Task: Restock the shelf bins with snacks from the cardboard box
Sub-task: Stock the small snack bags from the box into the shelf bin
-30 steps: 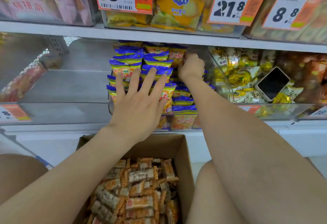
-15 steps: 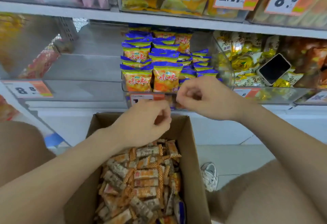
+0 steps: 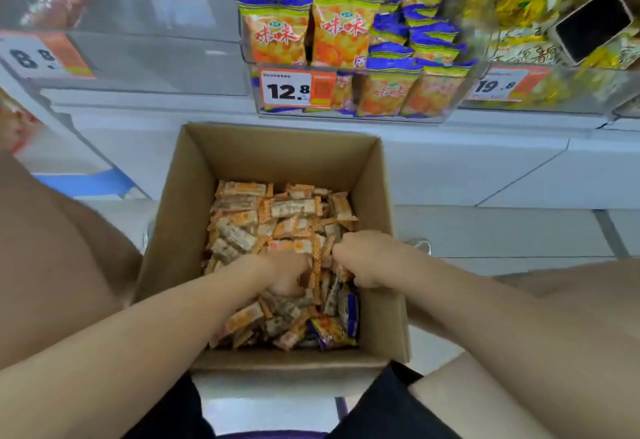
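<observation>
An open cardboard box (image 3: 277, 154) stands on the floor between my knees, filled with small orange-and-white snack packets (image 3: 277, 210). Both my hands are down in the pile. My left hand (image 3: 282, 277) has its fingers curled into the packets near the middle. Just to its right, my right hand (image 3: 363, 258) is curled round packets by the box's right wall. Above the box, a clear shelf bin (image 3: 460, 106) holds upright orange bags with blue tops (image 3: 336, 33).
A clear bin (image 3: 156, 43) with an 8.8 tag sits left of the stocked one. On the right, a bin of yellow-wrapped snacks (image 3: 519, 2) has a phone (image 3: 592, 23) lying on it. A couple of purple-blue bags (image 3: 332, 331) lie in the box's near corner.
Both hands came away from the shelf bin and dropped into the box, where they now dig into the packets. My view tilted down toward the box.
</observation>
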{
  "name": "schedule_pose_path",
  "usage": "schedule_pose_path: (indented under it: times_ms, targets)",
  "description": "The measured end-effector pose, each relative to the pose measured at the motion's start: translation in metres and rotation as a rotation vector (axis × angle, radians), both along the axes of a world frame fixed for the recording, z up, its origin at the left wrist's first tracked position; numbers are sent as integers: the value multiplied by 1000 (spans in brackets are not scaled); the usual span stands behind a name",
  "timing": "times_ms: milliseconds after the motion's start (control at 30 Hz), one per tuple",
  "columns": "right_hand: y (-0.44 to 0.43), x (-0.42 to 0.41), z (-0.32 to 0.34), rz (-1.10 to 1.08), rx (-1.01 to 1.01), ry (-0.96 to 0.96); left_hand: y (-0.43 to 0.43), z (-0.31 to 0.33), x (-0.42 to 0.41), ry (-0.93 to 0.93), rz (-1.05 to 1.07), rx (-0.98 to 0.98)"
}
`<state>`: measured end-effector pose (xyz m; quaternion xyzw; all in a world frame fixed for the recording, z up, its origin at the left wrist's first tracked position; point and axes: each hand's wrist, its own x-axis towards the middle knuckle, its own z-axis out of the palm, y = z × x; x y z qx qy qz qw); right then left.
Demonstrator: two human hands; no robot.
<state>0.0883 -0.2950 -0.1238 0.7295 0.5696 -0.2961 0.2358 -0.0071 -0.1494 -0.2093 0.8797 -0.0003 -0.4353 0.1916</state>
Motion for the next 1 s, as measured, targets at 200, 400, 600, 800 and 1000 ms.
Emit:
schedule_pose_path:
  times_ms: [200,400,600,800,1000]
  targets:
    - [9,14,-57,42,-93,-76,-13,-46,0,-27,83,7]
    - [27,18,-75,18,-186,-114,-9,-54,2,19,167,-118]
    - [23,22,-43,53,34,-214,-29,-55,5,128,263,-331]
    - [1,39,-4,-75,515,-457,-65,-66,3,55,297,-400]
    - [-15,48,10,-212,750,-340,-68,-74,2,-124,375,-319]
